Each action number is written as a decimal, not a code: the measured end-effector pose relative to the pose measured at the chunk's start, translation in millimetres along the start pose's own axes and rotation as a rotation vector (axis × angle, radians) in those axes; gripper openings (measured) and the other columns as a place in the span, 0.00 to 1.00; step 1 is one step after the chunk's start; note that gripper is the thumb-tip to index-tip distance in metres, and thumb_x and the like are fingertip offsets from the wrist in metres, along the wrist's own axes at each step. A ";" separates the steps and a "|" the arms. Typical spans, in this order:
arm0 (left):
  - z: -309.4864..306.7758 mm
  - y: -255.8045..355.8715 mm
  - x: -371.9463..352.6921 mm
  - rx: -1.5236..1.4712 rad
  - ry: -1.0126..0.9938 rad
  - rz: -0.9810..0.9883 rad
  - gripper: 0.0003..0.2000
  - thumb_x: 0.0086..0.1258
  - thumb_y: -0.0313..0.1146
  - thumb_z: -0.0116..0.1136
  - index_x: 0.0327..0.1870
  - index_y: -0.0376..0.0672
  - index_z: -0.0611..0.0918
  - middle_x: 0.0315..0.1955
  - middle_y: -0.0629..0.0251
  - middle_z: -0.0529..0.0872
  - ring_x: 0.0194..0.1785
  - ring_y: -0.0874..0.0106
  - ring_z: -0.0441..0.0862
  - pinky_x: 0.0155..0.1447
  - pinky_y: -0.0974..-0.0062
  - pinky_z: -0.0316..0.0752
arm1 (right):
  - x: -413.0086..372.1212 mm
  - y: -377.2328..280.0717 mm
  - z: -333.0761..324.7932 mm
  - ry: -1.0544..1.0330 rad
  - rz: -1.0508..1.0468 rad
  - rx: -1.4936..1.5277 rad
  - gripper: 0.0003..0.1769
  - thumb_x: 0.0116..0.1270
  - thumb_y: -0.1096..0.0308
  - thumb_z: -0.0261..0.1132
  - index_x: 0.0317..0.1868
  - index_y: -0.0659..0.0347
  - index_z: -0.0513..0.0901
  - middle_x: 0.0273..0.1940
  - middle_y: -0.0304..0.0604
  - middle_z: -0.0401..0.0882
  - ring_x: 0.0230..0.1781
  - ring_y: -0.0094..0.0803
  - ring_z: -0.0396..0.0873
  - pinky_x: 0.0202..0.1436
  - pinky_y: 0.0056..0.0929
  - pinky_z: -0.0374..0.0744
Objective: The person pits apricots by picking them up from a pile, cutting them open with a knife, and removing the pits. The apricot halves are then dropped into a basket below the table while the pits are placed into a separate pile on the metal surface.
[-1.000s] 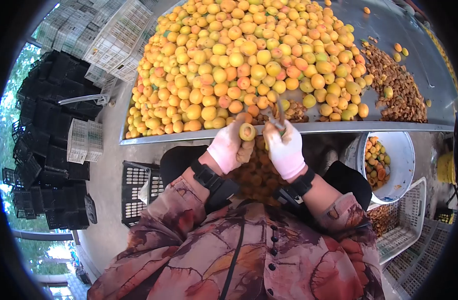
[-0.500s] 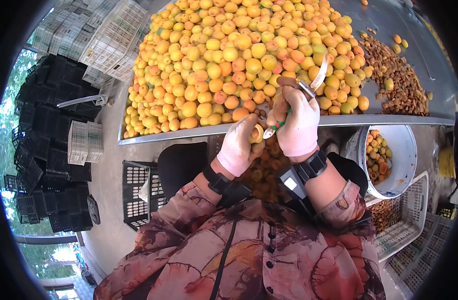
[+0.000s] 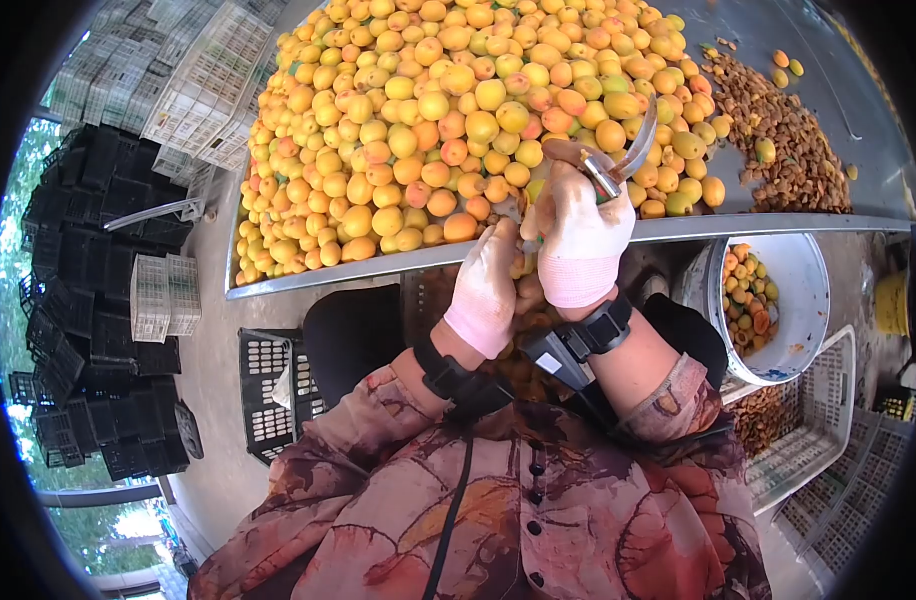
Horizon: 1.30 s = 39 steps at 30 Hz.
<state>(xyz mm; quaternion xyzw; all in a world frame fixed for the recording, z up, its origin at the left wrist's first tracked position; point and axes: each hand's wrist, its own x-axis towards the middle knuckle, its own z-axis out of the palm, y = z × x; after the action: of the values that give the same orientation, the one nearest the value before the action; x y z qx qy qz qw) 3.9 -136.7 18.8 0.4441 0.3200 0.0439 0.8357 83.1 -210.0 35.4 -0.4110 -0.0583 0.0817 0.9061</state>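
Observation:
A large heap of yellow-orange fruit (image 3: 398, 130) lies on the metal table (image 3: 678, 228). At the table's front edge my left hand (image 3: 486, 280), in a whitish glove, is closed; what its fingers hold, if anything, is hidden. Beside it, touching or nearly so, my gloved right hand (image 3: 581, 235) is wrapped round a tool with a curved metal blade (image 3: 639, 145) that points up and to the right. Below the hands, partly hidden by them, more fruit shows.
A pile of brown pits (image 3: 793, 145) lies at the table's right. Below it stand a white bucket (image 3: 803, 300) of fruit and a pale crate (image 3: 828, 400) with brown pits. Black crates (image 3: 108, 300) are stacked left; another black crate (image 3: 268, 385) lies on the floor.
My hands have drawn closer together. The halved fruit that showed in my left hand is now hidden. The view has shifted slightly, and the table appears a little further left.

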 end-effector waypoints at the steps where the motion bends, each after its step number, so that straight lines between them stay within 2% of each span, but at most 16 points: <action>1: -0.5 -6.4 4.7 0.010 0.008 0.045 0.16 0.80 0.52 0.47 0.38 0.49 0.72 0.19 0.72 0.70 0.15 0.80 0.63 0.18 0.80 0.54 | -0.8 0.2 0.4 0.006 0.009 0.006 0.13 0.72 0.72 0.58 0.51 0.70 0.81 0.24 0.35 0.75 0.16 0.19 0.70 0.19 0.19 0.69; 4: 8.4 -5.5 3.5 -0.020 0.066 0.055 0.17 0.79 0.53 0.50 0.37 0.49 0.72 0.17 0.72 0.70 0.12 0.79 0.62 0.17 0.80 0.53 | 5.2 3.8 -4.0 0.033 -0.039 -0.043 0.12 0.72 0.72 0.54 0.48 0.70 0.80 0.22 0.34 0.71 0.18 0.19 0.65 0.22 0.20 0.66; 9: 26.4 6.1 5.0 -0.038 0.206 -0.070 0.17 0.80 0.52 0.46 0.38 0.49 0.74 0.20 0.71 0.74 0.13 0.78 0.62 0.18 0.80 0.55 | 22.7 3.0 -5.5 0.281 0.338 0.301 0.10 0.72 0.71 0.52 0.48 0.61 0.78 0.21 0.29 0.56 0.16 0.20 0.53 0.20 0.25 0.54; 12: 22.9 7.0 11.4 -0.031 0.137 -0.112 0.17 0.80 0.51 0.45 0.36 0.48 0.74 0.20 0.70 0.75 0.13 0.77 0.63 0.17 0.79 0.55 | 27.7 4.8 -12.8 0.236 0.308 0.330 0.09 0.68 0.71 0.56 0.46 0.62 0.77 0.19 0.34 0.63 0.13 0.22 0.57 0.16 0.25 0.59; 14: -2.4 -14.5 34.1 0.321 0.004 0.287 0.16 0.79 0.49 0.47 0.43 0.44 0.75 0.24 0.69 0.77 0.18 0.79 0.69 0.20 0.78 0.63 | 27.1 -1.7 -10.1 0.228 0.320 0.255 0.10 0.71 0.70 0.53 0.48 0.62 0.78 0.21 0.31 0.61 0.15 0.21 0.55 0.19 0.25 0.57; 17: -5.8 -33.1 57.4 0.584 -0.079 0.791 0.16 0.80 0.49 0.45 0.37 0.46 0.74 0.21 0.70 0.76 0.14 0.78 0.64 0.18 0.77 0.58 | 24.1 -5.0 -12.0 0.171 0.309 0.205 0.11 0.73 0.70 0.52 0.49 0.64 0.79 0.22 0.30 0.62 0.15 0.20 0.56 0.19 0.23 0.57; 19: -2.1 -30.4 57.8 0.511 -0.079 0.589 0.17 0.80 0.48 0.45 0.31 0.49 0.73 0.18 0.71 0.74 0.11 0.78 0.61 0.15 0.77 0.54 | 21.6 -4.7 -15.2 0.078 0.237 0.134 0.10 0.72 0.72 0.53 0.47 0.65 0.79 0.22 0.32 0.65 0.15 0.20 0.58 0.18 0.22 0.59; 21: 9.1 -8.4 42.7 0.285 -0.103 0.033 0.15 0.80 0.44 0.45 0.30 0.49 0.72 0.17 0.73 0.72 0.11 0.79 0.61 0.15 0.78 0.54 | 18.5 1.6 -22.4 -0.051 0.112 0.009 0.09 0.71 0.73 0.54 0.45 0.67 0.79 0.22 0.34 0.67 0.14 0.20 0.60 0.17 0.21 0.61; 22: 9.7 -5.1 42.2 0.186 -0.110 -0.169 0.14 0.80 0.43 0.46 0.30 0.49 0.72 0.17 0.74 0.72 0.11 0.79 0.61 0.15 0.79 0.54 | 21.1 8.4 -28.1 -0.110 -0.116 -0.227 0.09 0.70 0.75 0.54 0.45 0.68 0.78 0.23 0.34 0.68 0.14 0.20 0.61 0.17 0.21 0.61; 23: 7.3 -6.0 50.6 0.105 -0.156 -0.218 0.13 0.79 0.41 0.46 0.30 0.50 0.72 0.16 0.74 0.71 0.11 0.80 0.61 0.15 0.80 0.53 | 24.7 10.2 -28.2 -0.167 -0.344 -0.462 0.08 0.69 0.76 0.55 0.44 0.69 0.78 0.23 0.35 0.68 0.14 0.20 0.62 0.16 0.21 0.62; 28: 12.7 22.1 37.8 -0.142 -0.279 -0.416 0.10 0.79 0.36 0.45 0.32 0.50 0.72 0.19 0.76 0.70 0.13 0.82 0.61 0.15 0.83 0.53 | 24.5 3.3 -28.4 -0.140 -0.103 -0.113 0.09 0.66 0.79 0.53 0.44 0.70 0.76 0.24 0.33 0.66 0.18 0.20 0.65 0.21 0.23 0.66; 29: 6.6 23.0 43.5 -0.345 -0.556 -0.480 0.06 0.75 0.23 0.42 0.39 0.44 0.73 0.27 0.74 0.73 0.19 0.87 0.66 0.22 0.87 0.62 | 27.8 1.8 -28.2 -0.122 -0.055 -0.051 0.09 0.67 0.77 0.52 0.45 0.69 0.76 0.23 0.32 0.64 0.17 0.20 0.62 0.21 0.23 0.64; 32: 9.8 19.3 50.5 -0.139 -0.441 -0.343 0.08 0.78 0.27 0.40 0.37 0.45 0.72 0.24 0.74 0.72 0.17 0.85 0.65 0.18 0.85 0.58 | 44.1 -5.6 -26.2 0.033 0.291 0.298 0.10 0.71 0.73 0.50 0.48 0.66 0.75 0.21 0.29 0.58 0.16 0.19 0.55 0.19 0.23 0.58; 33: 9.8 17.5 57.7 -0.293 -0.444 -0.431 0.09 0.79 0.31 0.42 0.35 0.46 0.72 0.22 0.74 0.72 0.16 0.84 0.65 0.17 0.84 0.57 | 50.4 -6.2 -25.6 0.054 0.331 0.322 0.12 0.74 0.70 0.48 0.52 0.64 0.74 0.20 0.28 0.53 0.16 0.19 0.51 0.18 0.23 0.54; 36: 19.3 20.3 61.9 -0.046 -0.418 -0.289 0.10 0.79 0.34 0.43 0.34 0.46 0.73 0.20 0.73 0.72 0.16 0.82 0.66 0.18 0.83 0.59 | 65.7 -0.7 -32.0 0.062 0.393 0.470 0.12 0.74 0.71 0.49 0.52 0.63 0.73 0.20 0.28 0.53 0.16 0.19 0.51 0.17 0.23 0.54; 39: 16.3 12.7 92.5 -0.193 -0.315 -0.385 0.10 0.80 0.39 0.45 0.36 0.47 0.72 0.20 0.73 0.71 0.15 0.80 0.64 0.17 0.82 0.57 | 76.7 3.6 -33.4 0.117 0.335 0.437 0.12 0.74 0.71 0.49 0.53 0.63 0.72 0.20 0.29 0.55 0.15 0.19 0.51 0.16 0.24 0.53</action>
<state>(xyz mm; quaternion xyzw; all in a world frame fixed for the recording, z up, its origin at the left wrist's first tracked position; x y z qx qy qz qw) 89.1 -107.7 -10.7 0.2949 0.2590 -0.1551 0.9066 163.7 -217.1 13.8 -0.2136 0.0817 0.2172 0.9490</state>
